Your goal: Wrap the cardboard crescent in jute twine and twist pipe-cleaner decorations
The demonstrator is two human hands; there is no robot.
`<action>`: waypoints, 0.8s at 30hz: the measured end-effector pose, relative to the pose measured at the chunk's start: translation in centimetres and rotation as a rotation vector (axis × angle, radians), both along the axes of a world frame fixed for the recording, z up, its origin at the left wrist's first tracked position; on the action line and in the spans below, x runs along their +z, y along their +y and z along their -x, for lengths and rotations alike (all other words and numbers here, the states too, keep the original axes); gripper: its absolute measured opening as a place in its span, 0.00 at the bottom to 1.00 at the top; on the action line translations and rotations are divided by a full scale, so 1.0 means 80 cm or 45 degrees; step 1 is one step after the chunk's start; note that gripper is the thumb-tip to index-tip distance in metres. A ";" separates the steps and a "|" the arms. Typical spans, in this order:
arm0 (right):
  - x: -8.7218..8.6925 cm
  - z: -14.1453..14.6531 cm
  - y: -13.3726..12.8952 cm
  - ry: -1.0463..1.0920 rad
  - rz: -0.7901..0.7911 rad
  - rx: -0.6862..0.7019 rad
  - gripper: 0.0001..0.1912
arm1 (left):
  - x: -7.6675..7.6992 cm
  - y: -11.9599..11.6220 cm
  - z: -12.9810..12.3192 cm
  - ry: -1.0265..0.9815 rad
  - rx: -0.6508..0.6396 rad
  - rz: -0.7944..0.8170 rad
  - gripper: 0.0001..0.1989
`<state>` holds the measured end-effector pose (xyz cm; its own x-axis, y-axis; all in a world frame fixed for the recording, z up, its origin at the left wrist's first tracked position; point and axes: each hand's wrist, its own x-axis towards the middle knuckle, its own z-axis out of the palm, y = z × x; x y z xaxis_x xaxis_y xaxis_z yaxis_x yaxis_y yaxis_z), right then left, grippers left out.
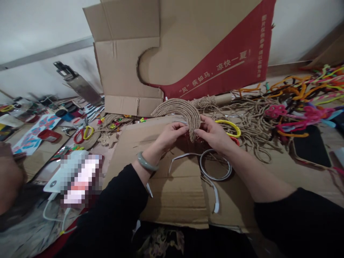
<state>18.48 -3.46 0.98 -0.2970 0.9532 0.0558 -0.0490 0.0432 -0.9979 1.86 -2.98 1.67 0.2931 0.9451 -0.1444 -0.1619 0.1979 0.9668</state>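
A crescent made of coiled brown twine (178,106) is held up over the cardboard, its rows of cord lying side by side. My left hand (172,133) pinches its lower tip from the left, thumb and finger together. From the right, the thumb and fingers of my right hand (212,132) grip the same end. Below my hands, a white strip wound into a ring (229,173) lies on the cardboard sheet (174,200). Yellow and red scissor handles (238,132) show behind my right wrist; their blades are hidden.
A large cardboard panel (129,68) stands at the back. Loose twine (249,125) and colourful pipe cleaners (311,116) spread to the right, near a dark phone (311,147). Leftward are a bottle (83,86), scissors (88,132), a power bank (57,172) and another person's hand (10,175).
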 end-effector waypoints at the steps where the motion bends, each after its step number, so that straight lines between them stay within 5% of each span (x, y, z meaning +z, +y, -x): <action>1: 0.000 0.000 0.000 -0.006 0.014 0.008 0.26 | 0.001 0.000 0.000 0.005 -0.002 -0.001 0.15; 10: -0.001 0.000 0.001 0.015 0.007 -0.003 0.26 | 0.000 0.000 -0.003 0.046 0.026 -0.054 0.12; 18: 0.003 -0.004 0.002 -0.019 -0.036 -0.037 0.25 | 0.001 -0.002 0.003 0.057 -0.158 0.032 0.13; 24: 0.005 -0.002 -0.001 -0.024 -0.015 -0.002 0.26 | 0.006 -0.004 0.000 0.075 -0.098 0.007 0.13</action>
<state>18.67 -3.55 1.40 -0.2967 0.9530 0.0614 -0.0298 0.0551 -0.9980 1.83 -3.27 2.17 0.3557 0.9192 -0.1687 -0.0888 0.2129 0.9730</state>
